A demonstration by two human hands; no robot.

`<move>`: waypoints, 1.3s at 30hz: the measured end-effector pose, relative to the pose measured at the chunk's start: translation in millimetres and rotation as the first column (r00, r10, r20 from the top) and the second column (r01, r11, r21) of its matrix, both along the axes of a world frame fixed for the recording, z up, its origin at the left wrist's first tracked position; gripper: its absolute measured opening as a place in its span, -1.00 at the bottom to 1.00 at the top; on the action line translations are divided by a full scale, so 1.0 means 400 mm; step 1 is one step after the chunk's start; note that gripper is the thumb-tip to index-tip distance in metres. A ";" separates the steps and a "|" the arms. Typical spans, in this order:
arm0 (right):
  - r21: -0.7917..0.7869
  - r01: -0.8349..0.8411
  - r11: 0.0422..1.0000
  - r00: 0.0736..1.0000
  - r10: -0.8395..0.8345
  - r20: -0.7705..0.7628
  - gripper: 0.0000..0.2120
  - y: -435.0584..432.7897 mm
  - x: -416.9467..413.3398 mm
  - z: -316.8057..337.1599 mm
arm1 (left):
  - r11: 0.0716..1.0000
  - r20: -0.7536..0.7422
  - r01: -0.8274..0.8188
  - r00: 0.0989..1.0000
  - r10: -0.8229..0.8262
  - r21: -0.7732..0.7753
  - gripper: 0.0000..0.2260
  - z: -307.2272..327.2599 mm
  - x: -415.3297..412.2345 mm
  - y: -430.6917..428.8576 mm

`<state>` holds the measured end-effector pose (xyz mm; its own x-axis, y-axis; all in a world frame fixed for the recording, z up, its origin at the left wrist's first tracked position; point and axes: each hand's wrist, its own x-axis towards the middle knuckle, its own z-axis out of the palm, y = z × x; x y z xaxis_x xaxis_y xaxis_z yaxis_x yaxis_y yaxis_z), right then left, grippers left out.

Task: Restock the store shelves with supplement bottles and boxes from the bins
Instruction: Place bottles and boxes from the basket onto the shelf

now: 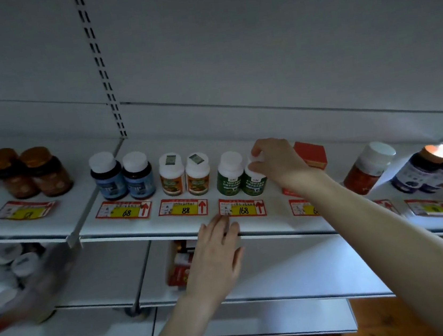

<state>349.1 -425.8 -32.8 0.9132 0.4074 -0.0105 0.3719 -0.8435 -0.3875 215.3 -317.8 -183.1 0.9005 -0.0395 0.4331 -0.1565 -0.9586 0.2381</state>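
**Me:** L hand (217, 255) is closest to me. Fingers straight & side by side, holding nothing. Tips are up at the front lip of the shelf (149, 227), right under the 168 tag (243, 208). Can't tell if they actually touch the lip.

**Co-worker:** And the R?

**Me:** R hand (276, 166) is further in, fingers & thumb curled round the white cap of a green btl (254, 184). Btl's upright, base looks down on the shelf, directly behind the 168 tag. Its twin (230, 178) stands on its L side, touching or just beside, hard to say which.

**Co-worker:** What else is on that row?

**Me:** From the L: two brown btls (47, 175) w/ orange caps, two blue-label btls (108, 179) behind the 68 tag (125, 211), two orange-label btls (171, 179) behind the 88 tag (183, 208), then the green pair. Past my R wrist there's a red box (312, 154) toward the back. Further R, a red btl (363, 175) w/ white cap, tilted, & a purple-label btl (419, 174) near the edge of view.

**Co-worker:** Bin?

**Me:** Far L, below shelf level. The bin (46, 276) is blurred, w/ white-capped btls inside. Red boxes (179, 276) sit on the lower shelf (296, 267), partly hidden behind my L hand.
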 end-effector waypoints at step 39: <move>0.002 -0.090 0.996 0.962 0.087 -0.258 -0.70 0.214 -0.271 -0.665 | 1.000 -0.323 0.011 0.946 -0.019 -0.027 -0.77 -0.448 -0.178 0.386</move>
<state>240.9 -340.3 -298.8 0.8393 0.4852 -0.2452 0.3338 -0.8160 -0.4720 144.3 -163.4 -362.3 0.9917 -0.0470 0.1197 -0.0814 -0.9500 0.3016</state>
